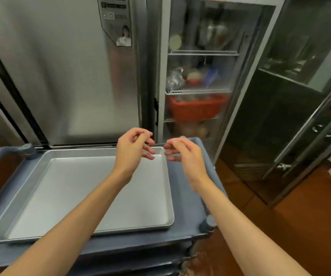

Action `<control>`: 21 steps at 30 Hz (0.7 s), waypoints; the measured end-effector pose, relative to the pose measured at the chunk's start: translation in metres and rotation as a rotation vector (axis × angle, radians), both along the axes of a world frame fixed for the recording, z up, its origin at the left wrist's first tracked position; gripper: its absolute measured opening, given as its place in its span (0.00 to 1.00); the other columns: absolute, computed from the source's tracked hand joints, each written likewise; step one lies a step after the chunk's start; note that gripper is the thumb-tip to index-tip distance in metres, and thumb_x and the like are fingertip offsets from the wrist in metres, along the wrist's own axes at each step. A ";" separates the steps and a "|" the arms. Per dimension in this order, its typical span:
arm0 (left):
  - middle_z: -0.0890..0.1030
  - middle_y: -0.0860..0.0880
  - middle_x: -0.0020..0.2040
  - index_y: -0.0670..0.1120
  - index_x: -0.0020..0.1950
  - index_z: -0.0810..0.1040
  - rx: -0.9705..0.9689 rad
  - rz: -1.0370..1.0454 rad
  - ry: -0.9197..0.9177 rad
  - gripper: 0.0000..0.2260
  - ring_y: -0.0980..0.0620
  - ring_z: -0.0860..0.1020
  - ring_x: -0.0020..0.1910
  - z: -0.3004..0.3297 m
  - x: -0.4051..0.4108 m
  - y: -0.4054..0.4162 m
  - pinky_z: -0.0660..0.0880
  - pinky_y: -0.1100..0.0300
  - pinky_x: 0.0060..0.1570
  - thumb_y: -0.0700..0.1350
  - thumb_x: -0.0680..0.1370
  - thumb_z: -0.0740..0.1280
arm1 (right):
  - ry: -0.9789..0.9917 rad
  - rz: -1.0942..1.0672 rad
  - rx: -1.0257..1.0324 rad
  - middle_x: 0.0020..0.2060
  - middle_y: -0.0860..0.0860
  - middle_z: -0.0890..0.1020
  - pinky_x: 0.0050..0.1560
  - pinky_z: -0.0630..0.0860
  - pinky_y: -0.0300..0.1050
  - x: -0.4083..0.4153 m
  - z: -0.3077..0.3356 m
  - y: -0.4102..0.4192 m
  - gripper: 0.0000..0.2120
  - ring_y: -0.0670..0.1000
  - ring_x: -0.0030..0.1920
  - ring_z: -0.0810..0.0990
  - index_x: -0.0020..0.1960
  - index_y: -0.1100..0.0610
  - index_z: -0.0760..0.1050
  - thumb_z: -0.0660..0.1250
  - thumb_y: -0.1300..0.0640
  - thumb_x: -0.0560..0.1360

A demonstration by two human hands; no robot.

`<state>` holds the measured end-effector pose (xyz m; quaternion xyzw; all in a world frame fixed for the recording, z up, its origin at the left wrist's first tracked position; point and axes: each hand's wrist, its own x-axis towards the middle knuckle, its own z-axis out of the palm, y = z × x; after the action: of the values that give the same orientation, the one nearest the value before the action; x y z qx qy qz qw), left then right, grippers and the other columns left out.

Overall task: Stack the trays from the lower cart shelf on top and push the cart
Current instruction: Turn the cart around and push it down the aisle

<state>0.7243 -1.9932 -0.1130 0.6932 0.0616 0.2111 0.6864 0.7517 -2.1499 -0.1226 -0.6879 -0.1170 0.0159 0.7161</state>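
Observation:
A silver metal tray (65, 196) lies flat on the top shelf of a grey-blue cart (186, 196). My left hand (132, 150) hovers over the tray's far right corner with its fingers loosely curled and apart, holding nothing. My right hand (184, 154) hangs just right of that corner, above the cart's bare top, fingers also apart and empty. The two hands' fingertips nearly meet. The edges of lower cart shelves (140, 259) show below the top shelf; what lies on them is hidden.
A steel refrigerator door (61, 66) stands directly behind the cart. To its right is a glass-door fridge (198, 86) holding a red basket. Steel cabinets with bar handles (310, 126) line the right side. Brown tile floor (280, 226) lies to the cart's right.

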 end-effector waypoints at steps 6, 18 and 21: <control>0.82 0.47 0.34 0.50 0.41 0.82 0.003 0.069 -0.014 0.08 0.45 0.80 0.30 -0.005 0.053 -0.022 0.79 0.55 0.29 0.43 0.76 0.64 | 0.016 0.060 0.050 0.46 0.62 0.84 0.43 0.79 0.47 0.067 0.000 -0.028 0.10 0.52 0.42 0.82 0.51 0.66 0.80 0.62 0.61 0.80; 0.82 0.48 0.35 0.45 0.47 0.81 -0.026 0.324 0.051 0.06 0.46 0.81 0.31 -0.053 0.162 -0.074 0.81 0.54 0.31 0.40 0.78 0.64 | 0.067 0.284 0.048 0.45 0.62 0.85 0.45 0.80 0.49 0.205 -0.022 -0.051 0.11 0.55 0.42 0.83 0.52 0.67 0.79 0.62 0.61 0.80; 0.83 0.47 0.36 0.45 0.48 0.81 0.005 0.421 0.089 0.06 0.46 0.82 0.32 -0.056 0.169 -0.086 0.82 0.51 0.33 0.41 0.78 0.64 | 0.081 0.371 0.072 0.46 0.65 0.83 0.46 0.79 0.50 0.225 -0.022 -0.051 0.10 0.55 0.43 0.82 0.52 0.69 0.79 0.61 0.63 0.80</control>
<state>0.8930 -2.0794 -0.1694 0.6752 0.2346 0.3191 0.6222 0.9763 -2.2009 -0.1451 -0.6272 -0.2133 0.1712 0.7293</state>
